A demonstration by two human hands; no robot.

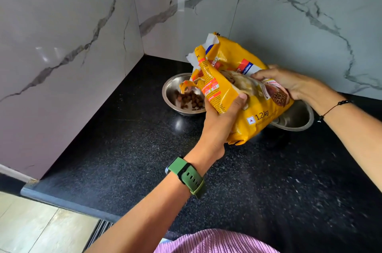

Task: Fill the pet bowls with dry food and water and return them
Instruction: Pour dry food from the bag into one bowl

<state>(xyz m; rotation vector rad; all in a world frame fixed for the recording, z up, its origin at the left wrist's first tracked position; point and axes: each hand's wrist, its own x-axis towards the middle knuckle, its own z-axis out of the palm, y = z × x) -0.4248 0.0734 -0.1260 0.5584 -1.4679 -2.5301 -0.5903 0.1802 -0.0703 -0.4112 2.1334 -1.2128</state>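
Observation:
A yellow bag of dry pet food is tilted to the left, its torn mouth over a steel bowl on the black counter. Brown kibble lies in that bowl's bottom. My left hand grips the bag's lower front edge. My right hand holds the bag's upper back end. A second steel bowl stands to the right, partly hidden behind the bag; its contents are not visible.
The black speckled counter sits in a corner of white marble walls. Its front edge runs at lower left, with tiled floor beyond. A green watch is on my left wrist.

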